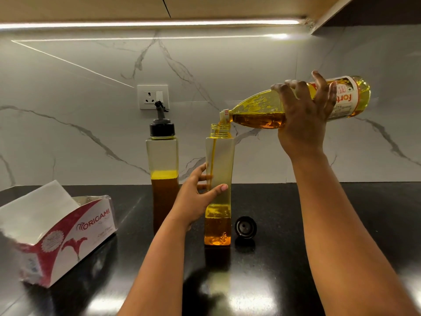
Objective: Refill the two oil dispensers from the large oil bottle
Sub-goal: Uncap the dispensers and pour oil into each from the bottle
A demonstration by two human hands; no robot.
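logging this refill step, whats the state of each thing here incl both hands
large oil bottle: uncapped, tipped, pouring.
open dispenser: upright, cap off, oil low, filling.
capped dispenser: upright, spout cap on, about half full.
loose cap: lying on the counter beside the open dispenser.
left hand: holds the open dispenser.
right hand: grips the large oil bottle.
tissue box: open, tissue showing.

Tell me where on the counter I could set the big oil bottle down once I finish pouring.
Bare counter lies right of the loose black cap, behind your right forearm. More lies in front, between the open dispenser and the near edge. The left is crowded: tissue box, then the capped dispenser.
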